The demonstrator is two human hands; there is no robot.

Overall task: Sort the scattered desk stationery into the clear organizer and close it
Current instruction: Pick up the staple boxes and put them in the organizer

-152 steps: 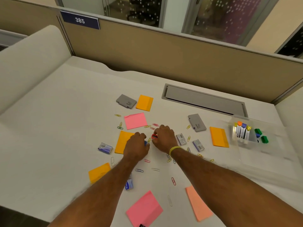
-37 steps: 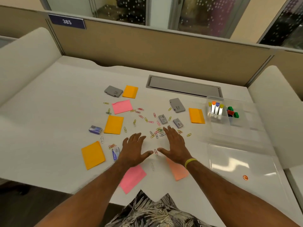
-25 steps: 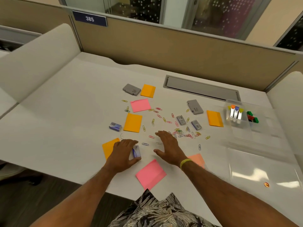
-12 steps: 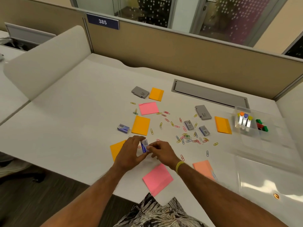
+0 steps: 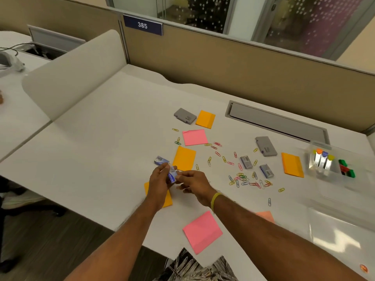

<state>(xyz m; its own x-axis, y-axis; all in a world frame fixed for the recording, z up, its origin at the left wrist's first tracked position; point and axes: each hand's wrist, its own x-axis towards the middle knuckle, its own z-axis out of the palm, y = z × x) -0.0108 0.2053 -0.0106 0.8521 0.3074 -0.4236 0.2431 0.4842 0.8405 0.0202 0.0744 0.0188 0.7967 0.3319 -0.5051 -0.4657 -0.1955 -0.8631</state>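
Left hand point(image 5: 159, 184) fingers curl round a small blue box point(image 5: 172, 175), right hand point(image 5: 193, 184) fingers pinch its edge; print blurred. Plaque point(image 5: 142, 25) far behind it reads 385.

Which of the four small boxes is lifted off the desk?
The blue box held between the left hand and right hand. The other three boxes lie on the desk: one just beyond the hands, two beside the paperclip pile.

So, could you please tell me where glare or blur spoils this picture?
Head view: light glares off the clear lid at lower right. Head view: the organizer at the right edge and the small box look smeared. Head view: the paper clips at centre look crisp.
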